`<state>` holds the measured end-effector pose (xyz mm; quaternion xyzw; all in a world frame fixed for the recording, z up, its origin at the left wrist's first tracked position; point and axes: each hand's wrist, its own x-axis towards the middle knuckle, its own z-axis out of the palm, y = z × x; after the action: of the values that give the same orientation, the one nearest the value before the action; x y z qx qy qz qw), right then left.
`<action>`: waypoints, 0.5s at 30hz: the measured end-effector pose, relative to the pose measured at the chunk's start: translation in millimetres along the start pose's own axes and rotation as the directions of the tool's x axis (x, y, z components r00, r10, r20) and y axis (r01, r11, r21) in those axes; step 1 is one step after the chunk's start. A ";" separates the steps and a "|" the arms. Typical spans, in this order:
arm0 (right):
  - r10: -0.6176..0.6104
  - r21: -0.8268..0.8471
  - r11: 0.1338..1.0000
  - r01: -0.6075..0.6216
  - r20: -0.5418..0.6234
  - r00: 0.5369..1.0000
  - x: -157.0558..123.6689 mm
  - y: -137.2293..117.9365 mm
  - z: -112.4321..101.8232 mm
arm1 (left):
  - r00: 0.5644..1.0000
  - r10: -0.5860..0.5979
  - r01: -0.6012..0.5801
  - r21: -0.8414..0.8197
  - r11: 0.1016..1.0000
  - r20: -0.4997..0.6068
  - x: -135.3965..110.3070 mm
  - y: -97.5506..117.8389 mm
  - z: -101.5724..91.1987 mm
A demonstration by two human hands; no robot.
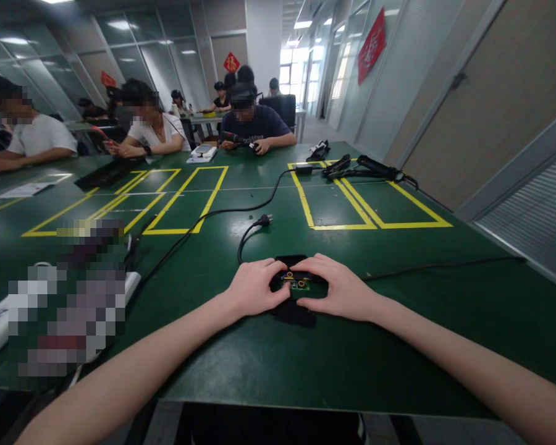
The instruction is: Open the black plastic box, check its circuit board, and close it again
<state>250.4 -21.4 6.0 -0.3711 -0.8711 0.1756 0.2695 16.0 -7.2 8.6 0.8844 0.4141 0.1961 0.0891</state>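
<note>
A small black device (pixel 293 285) lies opened on the green table (pixel 278 358), with a green circuit board and small coils showing inside. My left hand (pixel 254 287) curls round its left side, fingers closed on the casing. My right hand (pixel 340 287) grips its right side, thumb and fingers pressed on the edge near the board. Part of the black casing shows below the hands; the rest of it is hidden under my fingers.
A black cable with a plug (pixel 265 219) runs away from the device. A white power strip (pixel 132 284) lies to the left. Another cable (pixel 445 267) trails right. Black adapters (pixel 366 167) sit at the far right. People work at the table's far end.
</note>
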 end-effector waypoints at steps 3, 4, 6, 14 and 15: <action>0.035 -0.006 0.999 -0.035 -0.022 0.999 0.2 3.8 -2.4 | 1.000 -0.011 0.011 -0.024 1.000 -0.011 0.4 -0.3 0.6; 0.043 -0.006 0.999 -0.043 -0.026 0.999 0.4 5.2 -3.3 | 1.000 -0.014 0.014 -0.032 0.999 -0.012 0.4 -0.5 0.6; 0.061 0.004 0.998 -0.061 -0.023 0.998 0.8 7.9 -4.8 | 1.000 -0.015 0.015 -0.047 0.999 -0.011 0.3 -0.9 0.0; 0.101 0.008 0.995 -0.101 -0.020 0.995 2.1 14.2 -6.2 | 0.999 0.035 -0.036 -0.057 0.998 -0.010 -1.2 -3.7 -4.7; 0.100 0.006 0.995 -0.100 -0.018 0.995 2.0 14.6 -6.1 | 0.999 0.036 -0.036 -0.056 0.998 -0.010 -1.4 -4.1 -4.9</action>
<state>260.9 -9.5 4.2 -0.4153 -0.8484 0.1876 0.2694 10.2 -5.7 11.4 0.8879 0.3928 0.2133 0.1086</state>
